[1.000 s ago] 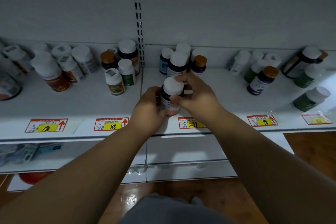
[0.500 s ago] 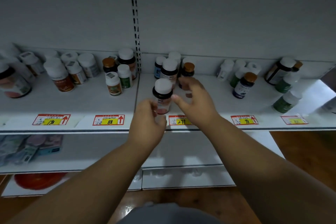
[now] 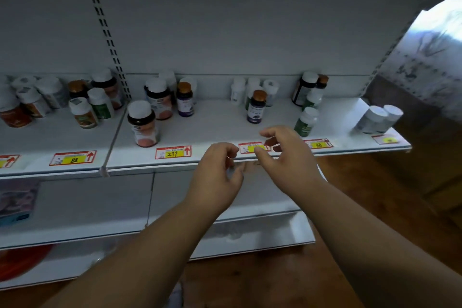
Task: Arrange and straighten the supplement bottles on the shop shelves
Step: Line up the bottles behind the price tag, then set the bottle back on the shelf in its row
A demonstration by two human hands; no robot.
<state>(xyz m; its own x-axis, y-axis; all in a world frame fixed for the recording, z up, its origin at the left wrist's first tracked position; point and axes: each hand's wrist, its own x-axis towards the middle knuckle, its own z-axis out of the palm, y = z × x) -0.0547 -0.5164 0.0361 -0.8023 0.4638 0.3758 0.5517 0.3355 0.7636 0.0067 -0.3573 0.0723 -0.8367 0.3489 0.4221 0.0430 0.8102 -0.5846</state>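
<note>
A dark bottle with a white cap and pink label [image 3: 143, 124] stands upright near the front of the white shelf [image 3: 217, 122], above the 299 price tag [image 3: 173, 152]. My left hand [image 3: 216, 175] hovers in front of the shelf edge, fingers loosely curled, holding nothing. My right hand [image 3: 285, 155] is beside it, fingers relaxed and empty, over another price tag. Behind my right hand stand a dark bottle with a brown cap [image 3: 256, 107] and a green bottle [image 3: 306, 121]. More bottles cluster at the back left [image 3: 160, 97].
Several mixed bottles crowd the left shelf section [image 3: 82, 112]. Two white bottles [image 3: 380, 119] lean at the shelf's right end. A slotted upright [image 3: 107, 32] divides the sections. Lower shelves hold a box [image 3: 17, 202]. The floor is wooden.
Both hands let go of the pink-labelled bottle, which now stands alone, and moved right along the shelf edge. The view has swung right too.
</note>
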